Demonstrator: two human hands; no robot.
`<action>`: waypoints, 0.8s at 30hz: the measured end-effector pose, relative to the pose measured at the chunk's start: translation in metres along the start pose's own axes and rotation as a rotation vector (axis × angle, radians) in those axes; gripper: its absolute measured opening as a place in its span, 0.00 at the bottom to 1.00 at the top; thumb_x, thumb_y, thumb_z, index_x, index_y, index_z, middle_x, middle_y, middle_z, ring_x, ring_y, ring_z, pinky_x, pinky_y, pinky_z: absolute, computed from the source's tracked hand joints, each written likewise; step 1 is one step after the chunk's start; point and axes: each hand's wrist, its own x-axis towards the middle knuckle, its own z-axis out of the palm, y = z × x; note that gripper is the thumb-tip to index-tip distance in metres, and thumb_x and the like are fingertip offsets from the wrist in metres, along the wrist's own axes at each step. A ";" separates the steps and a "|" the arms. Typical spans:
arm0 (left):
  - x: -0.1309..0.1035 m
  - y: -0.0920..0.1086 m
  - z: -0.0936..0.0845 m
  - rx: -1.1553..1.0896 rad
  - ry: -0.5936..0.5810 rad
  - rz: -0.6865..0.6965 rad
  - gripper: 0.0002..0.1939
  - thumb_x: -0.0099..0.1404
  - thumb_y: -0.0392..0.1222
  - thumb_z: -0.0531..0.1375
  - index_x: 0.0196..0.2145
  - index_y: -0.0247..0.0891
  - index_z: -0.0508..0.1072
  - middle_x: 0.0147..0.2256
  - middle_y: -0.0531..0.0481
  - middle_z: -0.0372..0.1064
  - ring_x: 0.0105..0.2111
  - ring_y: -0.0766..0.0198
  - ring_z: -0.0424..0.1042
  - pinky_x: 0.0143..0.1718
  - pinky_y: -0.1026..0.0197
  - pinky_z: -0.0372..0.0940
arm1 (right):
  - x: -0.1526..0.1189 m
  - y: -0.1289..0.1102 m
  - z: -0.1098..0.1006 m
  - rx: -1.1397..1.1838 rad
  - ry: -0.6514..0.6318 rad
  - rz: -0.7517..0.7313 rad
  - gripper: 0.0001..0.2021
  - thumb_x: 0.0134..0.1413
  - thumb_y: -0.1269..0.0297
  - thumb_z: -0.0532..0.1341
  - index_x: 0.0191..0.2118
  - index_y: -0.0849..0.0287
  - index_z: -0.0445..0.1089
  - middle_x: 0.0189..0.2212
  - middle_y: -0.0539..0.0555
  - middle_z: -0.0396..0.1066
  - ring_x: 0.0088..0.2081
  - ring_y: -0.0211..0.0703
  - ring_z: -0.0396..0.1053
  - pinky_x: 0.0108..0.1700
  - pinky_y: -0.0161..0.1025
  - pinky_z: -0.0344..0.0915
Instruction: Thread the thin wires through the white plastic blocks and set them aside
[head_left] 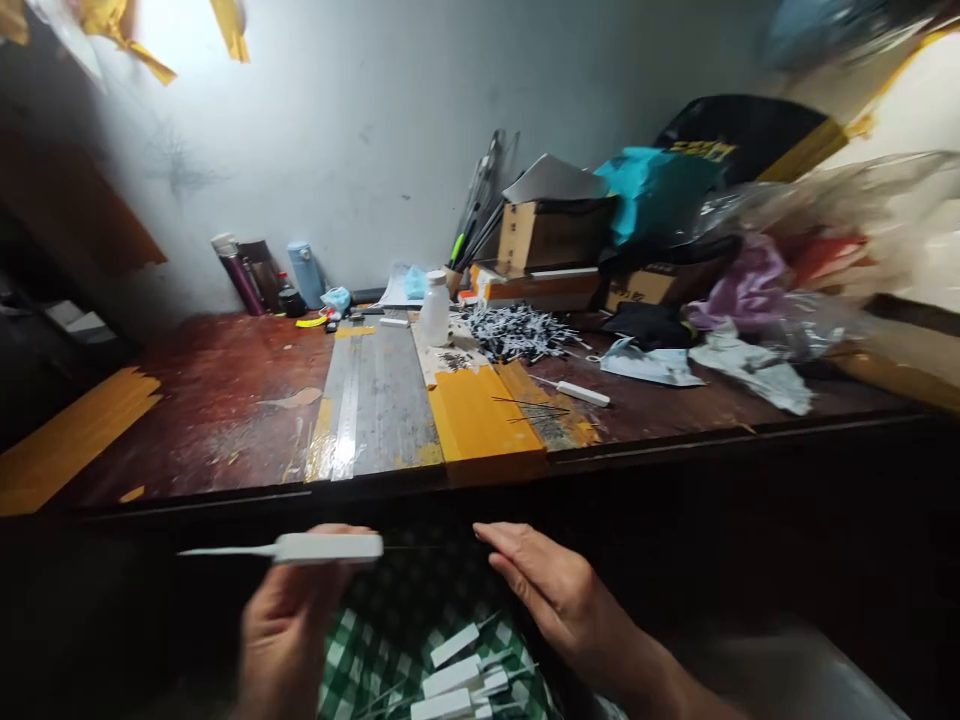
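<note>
Shut in my left hand (pixel 289 610) is a white plastic piece (pixel 330 548), held level above my lap. Its long tapered tip points left, and a thin dark wire sticks out of its right end. My right hand (pixel 551 585) is to the right of that wire, fingers stretched out and thumb a little apart. I see nothing between them, and the wire's far end fades into the dark. Below both hands, several similar white pieces (pixel 450 676) with thin wires lie on a green-and-white checked cloth (pixel 379 645).
The wooden table (pixel 217 400) stands ahead, its front edge beyond my hands. It carries a metal ruler (pixel 347 400), a white bottle (pixel 435 310), a pile of small black-and-white parts (pixel 521 332), another white piece (pixel 583 393), loose thin wires (pixel 532 408) and a face mask (pixel 651 362).
</note>
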 end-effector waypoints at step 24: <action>0.014 -0.064 0.022 -0.292 -0.017 -0.250 0.15 0.61 0.48 0.64 0.39 0.34 0.79 0.42 0.43 0.77 0.47 0.54 0.73 0.56 0.52 0.62 | -0.052 0.043 0.056 -0.093 -0.457 0.362 0.09 0.64 0.66 0.57 0.31 0.55 0.61 0.28 0.46 0.66 0.28 0.37 0.66 0.30 0.33 0.58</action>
